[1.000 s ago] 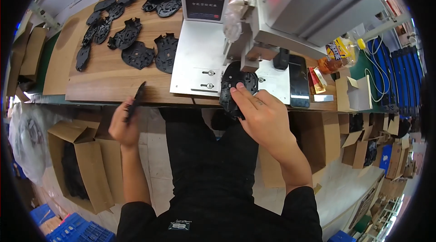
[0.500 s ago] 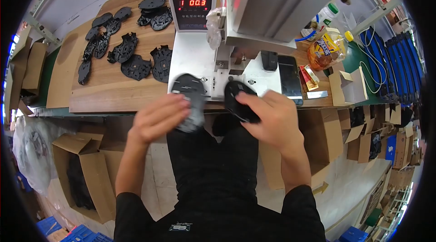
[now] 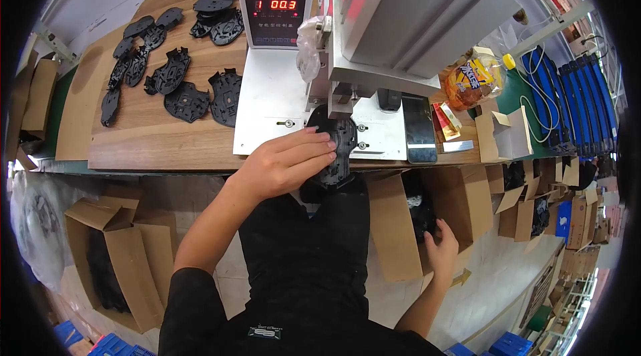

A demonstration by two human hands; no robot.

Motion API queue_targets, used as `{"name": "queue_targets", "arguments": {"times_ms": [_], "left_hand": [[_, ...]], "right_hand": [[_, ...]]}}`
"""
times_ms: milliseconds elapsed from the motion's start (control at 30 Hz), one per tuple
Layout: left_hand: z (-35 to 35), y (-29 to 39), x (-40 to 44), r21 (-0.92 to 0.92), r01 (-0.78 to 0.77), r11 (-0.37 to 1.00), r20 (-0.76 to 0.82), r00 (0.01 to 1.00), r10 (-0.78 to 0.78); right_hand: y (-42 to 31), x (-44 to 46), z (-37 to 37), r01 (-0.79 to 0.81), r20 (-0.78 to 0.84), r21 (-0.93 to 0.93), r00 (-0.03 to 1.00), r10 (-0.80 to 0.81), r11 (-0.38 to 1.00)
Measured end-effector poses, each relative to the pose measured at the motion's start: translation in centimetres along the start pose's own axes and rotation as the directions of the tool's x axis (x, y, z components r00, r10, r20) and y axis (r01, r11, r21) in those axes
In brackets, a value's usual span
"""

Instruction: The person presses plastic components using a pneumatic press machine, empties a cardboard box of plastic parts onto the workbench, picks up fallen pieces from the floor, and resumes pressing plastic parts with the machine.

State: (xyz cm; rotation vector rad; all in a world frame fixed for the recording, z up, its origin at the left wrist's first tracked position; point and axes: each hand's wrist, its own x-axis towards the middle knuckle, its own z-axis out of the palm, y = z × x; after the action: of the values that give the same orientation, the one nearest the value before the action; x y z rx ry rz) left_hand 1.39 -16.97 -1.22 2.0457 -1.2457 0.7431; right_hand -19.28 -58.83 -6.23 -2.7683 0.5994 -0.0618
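My left hand (image 3: pixel 287 161) grips a black plastic mouse base (image 3: pixel 344 145), fingers laid across its left side. The upper end of that base lies under the metal head of the bench press (image 3: pixel 340 105), on the white base plate (image 3: pixel 264 105). Lower right, my right hand (image 3: pixel 442 249) is at the open cardboard box (image 3: pixel 394 229), thumb and fingers apart with nothing visible between them. Just beyond its fingertips are black parts (image 3: pixel 419 212) inside the box.
Several black plastic bases (image 3: pixel 187 101) lie on the wooden table at left. A controller with red digits (image 3: pixel 276 2) stands behind the plate. To the right are a phone (image 3: pixel 420 129), a drink bottle (image 3: pixel 475 79) and a small open carton (image 3: pixel 504 134). Another cardboard box (image 3: pixel 127 269) sits lower left.
My left hand has moved right, bringing its base under the press head. My right hand has dropped from the press to the right box, and the dark part it held is out of it.
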Motion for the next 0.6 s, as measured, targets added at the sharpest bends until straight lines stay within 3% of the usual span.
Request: {"name": "queue_targets", "arguments": {"times_ms": [67, 200, 267, 300, 367, 467, 600], "left_hand": [[0.0, 0.4, -0.2, 0.006, 0.054, 0.999, -0.024, 0.998, -0.054], [-0.1, 0.7, 0.3, 0.008, 0.051, 0.999, -0.015, 0.999, -0.051], [-0.1, 0.7, 0.2, 0.038, 0.067, 0.997, 0.032, 0.997, -0.068], [-0.1, 0.7, 0.2, 0.040, 0.062, 0.997, 0.036, 0.997, -0.064], [0.1, 0.5, 0.3, -0.023, 0.098, 0.995, 0.009, 0.995, -0.097], [0.3, 0.1, -0.3, -0.005, 0.079, 0.997, 0.015, 0.997, -0.079], [0.2, -0.2, -0.4, -0.009, 0.052, 0.999, -0.004, 0.999, -0.052]], "right_hand": [[-4.8, 1.6, 0.0, 0.058, 0.075, 0.260, 0.994, -0.079, 0.964], [-15.0, 3.8, -1.2, 0.459, -0.051, 0.451, 0.870, -0.491, 0.766], [-19.1, 4.6, -1.9, 0.570, -0.078, 0.509, 0.777, -0.625, 0.645], [-20.6, 5.1, -2.1, 0.569, -0.083, 0.513, 0.778, -0.623, 0.643], [-23.1, 6.0, -2.4, 0.821, -0.199, 0.389, 0.518, -0.832, 0.417], [-25.3, 6.6, -2.3, 0.876, -0.135, 0.300, 0.432, -0.892, 0.379], [-26.5, 6.4, -1.8, 0.897, -0.073, 0.190, 0.419, -0.905, 0.400]]}}
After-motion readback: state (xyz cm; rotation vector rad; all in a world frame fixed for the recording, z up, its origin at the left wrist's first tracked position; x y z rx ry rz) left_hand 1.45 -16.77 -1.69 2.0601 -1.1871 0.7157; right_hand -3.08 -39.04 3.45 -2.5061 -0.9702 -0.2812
